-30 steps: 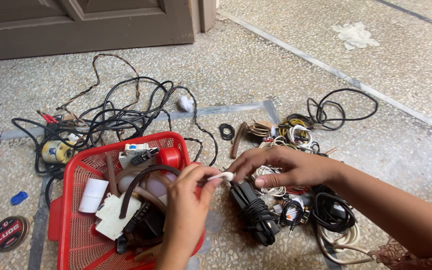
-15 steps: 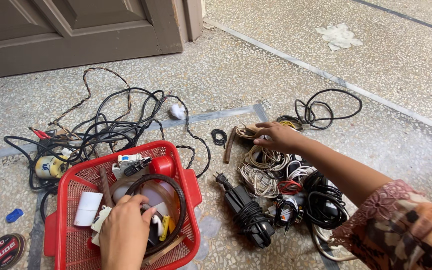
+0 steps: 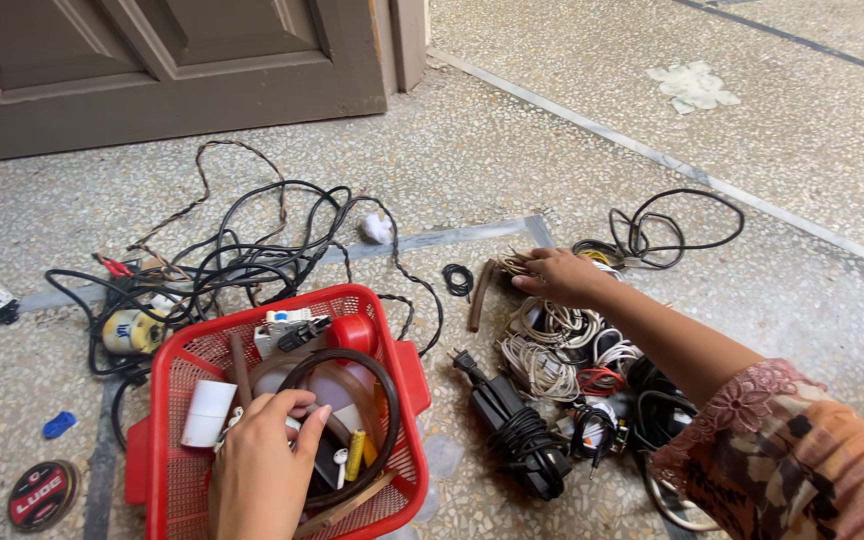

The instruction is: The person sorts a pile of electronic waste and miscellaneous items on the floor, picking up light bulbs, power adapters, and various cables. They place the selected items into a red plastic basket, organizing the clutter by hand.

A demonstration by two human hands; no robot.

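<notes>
On the floor, one red basket holds a black loop of cable, a white roll and a small yellow spool. The left hand rests in it, fingers loosely curled. The right hand lies spread on the bundled cords.

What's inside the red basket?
In the red basket: a black loop, a white roll, a red round thing, a yellow spool. The left hand hides what lies beneath it.
</notes>
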